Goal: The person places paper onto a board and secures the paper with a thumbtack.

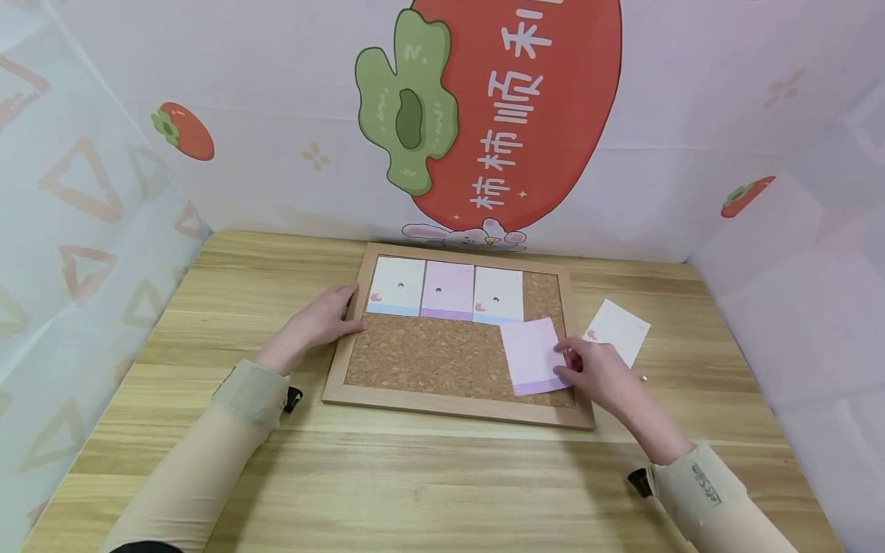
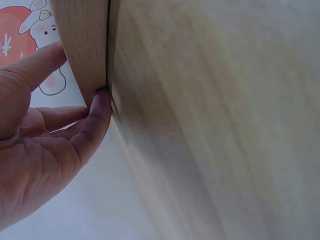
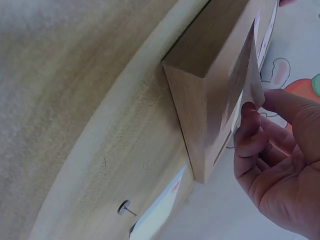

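Observation:
A wood-framed corkboard (image 1: 429, 353) lies on the table. My left hand (image 1: 321, 316) grips the frame's left side, its thumb and fingers against the wood (image 2: 82, 45) in the left wrist view. My right hand (image 1: 600, 372) pinches a purple sheet of note paper (image 1: 528, 349) by its right edge, between thumb and fingers. That sheet is tilted over the right part of the cork; its held edge is lifted in the right wrist view. Along the top of the board, a white sheet (image 1: 387, 273), a purple sheet (image 1: 452, 276) and another white sheet (image 1: 508, 284) are each fixed with a thumbtack.
A loose white sheet (image 1: 618, 322) lies on the table right of the board, partly behind my right hand. Beside it is a thumbtack (image 3: 125, 206). A printed cloth wall (image 1: 290, 192) stands behind the wooden table (image 1: 429, 476), with more cloth at both sides.

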`<action>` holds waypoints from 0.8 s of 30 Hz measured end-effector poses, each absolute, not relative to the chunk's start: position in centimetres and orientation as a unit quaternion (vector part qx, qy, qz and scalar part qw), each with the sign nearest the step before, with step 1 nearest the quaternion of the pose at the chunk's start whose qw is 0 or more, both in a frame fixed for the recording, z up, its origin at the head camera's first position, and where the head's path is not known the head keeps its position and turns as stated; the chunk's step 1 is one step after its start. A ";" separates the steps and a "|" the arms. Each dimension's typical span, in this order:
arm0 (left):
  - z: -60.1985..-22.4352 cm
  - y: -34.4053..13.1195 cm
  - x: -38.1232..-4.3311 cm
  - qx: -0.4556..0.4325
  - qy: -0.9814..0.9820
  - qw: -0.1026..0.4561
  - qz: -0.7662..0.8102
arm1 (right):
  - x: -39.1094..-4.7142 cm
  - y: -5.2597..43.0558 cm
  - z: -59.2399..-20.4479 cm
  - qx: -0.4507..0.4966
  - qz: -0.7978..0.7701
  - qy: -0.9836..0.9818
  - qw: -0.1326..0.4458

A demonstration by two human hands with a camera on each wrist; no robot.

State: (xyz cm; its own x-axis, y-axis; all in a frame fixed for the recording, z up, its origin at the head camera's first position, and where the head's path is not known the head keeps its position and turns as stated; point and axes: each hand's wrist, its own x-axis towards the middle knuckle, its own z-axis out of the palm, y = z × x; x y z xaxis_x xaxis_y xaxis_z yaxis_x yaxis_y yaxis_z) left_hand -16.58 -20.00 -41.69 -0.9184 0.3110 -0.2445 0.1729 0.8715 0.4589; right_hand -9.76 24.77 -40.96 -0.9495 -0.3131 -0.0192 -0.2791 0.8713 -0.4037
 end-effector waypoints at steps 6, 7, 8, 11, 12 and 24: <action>-42.0 -20.2 -16.7 0.124 0.953 0.161 0.225 | -8.7 24.9 -41.1 -0.155 -0.208 0.965 0.046; -42.1 -20.3 -16.7 0.123 0.953 0.161 0.226 | -8.6 24.9 -41.1 -0.153 -0.210 0.964 0.048; -42.1 -20.3 -16.7 0.123 0.953 0.161 0.226 | -8.5 24.9 -41.1 -0.152 -0.211 0.964 0.049; -42.2 -20.3 -16.7 0.123 0.953 0.161 0.226 | -8.4 24.9 -41.3 -0.150 -0.214 0.964 0.055; -42.2 -20.3 -16.7 0.124 0.953 0.160 0.225 | -8.3 24.8 -41.4 -0.152 -0.213 0.964 0.056; -42.1 -20.2 -16.7 0.120 0.953 0.163 0.227 | -8.2 24.9 -42.3 -0.230 -0.143 0.963 -0.019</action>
State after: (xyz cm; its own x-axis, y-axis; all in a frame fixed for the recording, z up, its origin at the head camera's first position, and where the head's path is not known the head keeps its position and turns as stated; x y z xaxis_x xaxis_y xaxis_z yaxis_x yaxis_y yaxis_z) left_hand -16.68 -20.23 -42.13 -0.9180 0.3021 -0.2569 0.1539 0.8685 0.4712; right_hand -8.20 24.92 -42.31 -0.8939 -0.4364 0.1025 -0.4473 0.8540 -0.2656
